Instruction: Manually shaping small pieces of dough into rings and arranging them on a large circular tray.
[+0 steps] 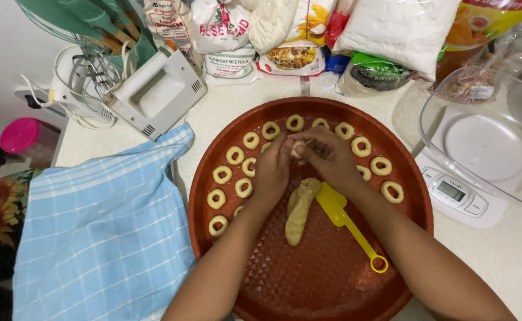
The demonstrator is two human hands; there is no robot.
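A round brown tray lies in front of me with several small dough rings set along its far and left rim. My left hand and my right hand meet over the tray's middle, fingertips pinched together on a small piece of pale dough. Just below my hands a long roll of dough lies on the tray. Beside it rests a yellow plastic scraper with a thin handle that points toward the tray's near right edge.
A blue checked cloth covers the counter at left. A white hand mixer lies at the back left. Bags of flour and packets line the back. A white kitchen scale with a clear bowl stands at right.
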